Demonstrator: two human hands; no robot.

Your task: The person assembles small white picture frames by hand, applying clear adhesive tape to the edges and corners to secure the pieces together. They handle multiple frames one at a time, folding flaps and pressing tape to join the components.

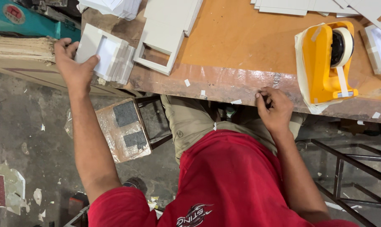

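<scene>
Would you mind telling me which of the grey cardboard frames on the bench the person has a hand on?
The stack of frames at the bench's left edge, gripped by the left hand; the single frame beside it lies untouched.

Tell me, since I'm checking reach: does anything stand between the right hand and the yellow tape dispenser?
Nothing visible does. The right hand rests at the table edge, and only bare worn tabletop lies between it and the yellow tape dispenser.
</scene>
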